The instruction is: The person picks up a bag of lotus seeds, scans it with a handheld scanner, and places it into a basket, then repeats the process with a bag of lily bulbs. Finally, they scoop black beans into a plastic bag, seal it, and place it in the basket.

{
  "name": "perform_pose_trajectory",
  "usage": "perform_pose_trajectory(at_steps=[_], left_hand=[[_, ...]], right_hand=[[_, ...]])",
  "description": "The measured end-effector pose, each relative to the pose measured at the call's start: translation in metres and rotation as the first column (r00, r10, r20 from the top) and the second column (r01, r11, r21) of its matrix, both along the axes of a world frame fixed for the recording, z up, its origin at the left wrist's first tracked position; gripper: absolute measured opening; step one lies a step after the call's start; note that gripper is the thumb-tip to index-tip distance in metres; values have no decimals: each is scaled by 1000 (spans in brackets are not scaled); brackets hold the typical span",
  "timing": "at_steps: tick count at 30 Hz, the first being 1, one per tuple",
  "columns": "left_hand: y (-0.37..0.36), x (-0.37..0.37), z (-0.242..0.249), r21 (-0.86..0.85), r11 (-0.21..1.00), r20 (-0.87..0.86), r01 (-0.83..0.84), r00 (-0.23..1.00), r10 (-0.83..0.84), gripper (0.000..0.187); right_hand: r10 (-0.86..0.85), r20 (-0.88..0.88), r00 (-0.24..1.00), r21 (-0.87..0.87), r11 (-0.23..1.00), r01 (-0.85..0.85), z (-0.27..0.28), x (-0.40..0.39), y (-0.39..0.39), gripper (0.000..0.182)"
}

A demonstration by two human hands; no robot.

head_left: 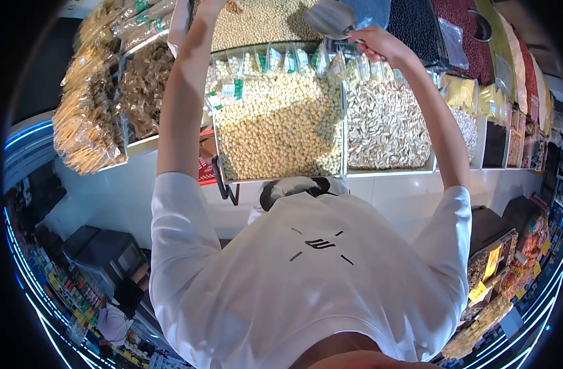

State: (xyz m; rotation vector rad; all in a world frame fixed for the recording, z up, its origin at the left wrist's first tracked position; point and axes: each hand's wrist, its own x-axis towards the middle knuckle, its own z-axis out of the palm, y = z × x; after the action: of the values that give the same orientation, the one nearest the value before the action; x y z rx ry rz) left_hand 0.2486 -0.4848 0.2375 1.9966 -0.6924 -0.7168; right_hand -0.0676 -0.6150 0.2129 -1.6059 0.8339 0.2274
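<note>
My right hand (380, 45) is closed around the handle of a metal scoop (329, 19). The scoop's bowl points left, over the far edge of a bin of pale round beans (263, 24). No beans can be made out in the bowl. My left arm reaches forward to the top edge of the view, where only the wrist part of my left hand (209, 3) shows, near the same beans. Its fingers are out of frame. Below lie a bin of larger cream-coloured round seeds or nuts (275, 129) and a bin of striped whitish seeds (386, 129).
Small clear packets (281, 58) line the divider between bin rows. Black beans (413, 27) and dark red beans (456, 31) fill bins at right. Bagged dried goods (88, 117) stand at left. A red basket (206, 169) with a black handle sits under the counter's edge.
</note>
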Motion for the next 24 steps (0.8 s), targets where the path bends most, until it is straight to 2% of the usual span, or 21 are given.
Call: perform_pose_trajectory(at_steps=[2, 3, 4, 5, 7, 9, 10, 11, 12, 13, 14, 15, 16, 17, 19, 20, 21, 22, 24], left_hand=[[1, 9, -13, 0, 1000, 204, -16, 979, 16, 24], [-2, 22, -32, -3, 1000, 213, -26, 977, 26, 24], [-7, 40, -55, 6, 1000, 544, 13, 839, -14, 24], [-10, 55, -70, 34, 998, 806, 44, 590, -53, 25], [-15, 50, -65, 1, 1000, 819, 15, 574, -10, 26], [-19, 44, -56, 25, 999, 832, -24, 555, -7, 27], [-23, 49, -61, -55, 998, 866, -2, 498, 49, 31], [-26, 52, -62, -48, 999, 867, -2, 497, 43, 31], [-27, 41, -44, -68, 997, 669, -31, 740, 68, 33], [-26, 27, -26, -76, 995, 401, -64, 911, 90, 36], [-25, 17, -11, -191, 978, 172, -88, 977, 122, 41], [-30, 18, -9, -189, 978, 165, -85, 979, 117, 41], [-34, 17, -9, -295, 943, -97, -152, 987, 129, 40], [-37, 16, -8, -376, 894, -351, -244, 930, 106, 40], [-35, 16, -10, -386, 899, -350, -209, 935, 67, 36], [-33, 23, -19, -293, 956, 154, 7, 987, 40, 33], [-33, 28, -26, -103, 983, 611, 150, 790, -56, 30], [-36, 30, -31, -105, 983, 612, 151, 789, -56, 30], [-39, 31, -37, -25, 991, 747, 133, 661, -70, 27]], right_hand=[[23, 1, 1000, 56, 998, -23, -23, 40, -13, 31], [44, -6, 999, 118, 992, -43, -36, 61, -18, 30], [55, 4, 998, 115, 992, -55, -54, 83, -24, 30], [33, 35, 999, 181, 983, -39, -75, 106, -29, 28], [18, 71, 997, 252, 967, -35, -101, 143, -26, 27], [-217, 117, 969, 212, 959, 189, -114, 172, -16, 28], [-257, 170, 951, 136, 962, 236, -118, 176, -11, 30], [-258, 169, 951, 143, 961, 235, -120, 177, -12, 30], [-233, 170, 957, 91, 971, 220, -118, 174, -12, 30], [-209, 167, 963, 37, 978, 206, -117, 168, -10, 31], [-256, 197, 946, 116, 965, 237, -117, 160, -8, 33], [-261, 190, 947, 115, 963, 242, -115, 152, -8, 33], [-259, 209, 943, 155, 961, 230, -111, 142, -8, 33], [-257, 231, 939, 192, 958, 215, -106, 132, -9, 34], [-222, 246, 943, 190, 965, 178, -89, 113, -12, 34], [-194, 249, 949, 156, 975, 158, -82, 107, -15, 35], [-164, 252, 954, 120, 983, 137, -77, 99, -17, 35], [-158, 264, 951, 143, 982, 124, -71, 92, -20, 38], [-126, 253, 959, 91, 990, 106, -56, 78, -26, 39]])
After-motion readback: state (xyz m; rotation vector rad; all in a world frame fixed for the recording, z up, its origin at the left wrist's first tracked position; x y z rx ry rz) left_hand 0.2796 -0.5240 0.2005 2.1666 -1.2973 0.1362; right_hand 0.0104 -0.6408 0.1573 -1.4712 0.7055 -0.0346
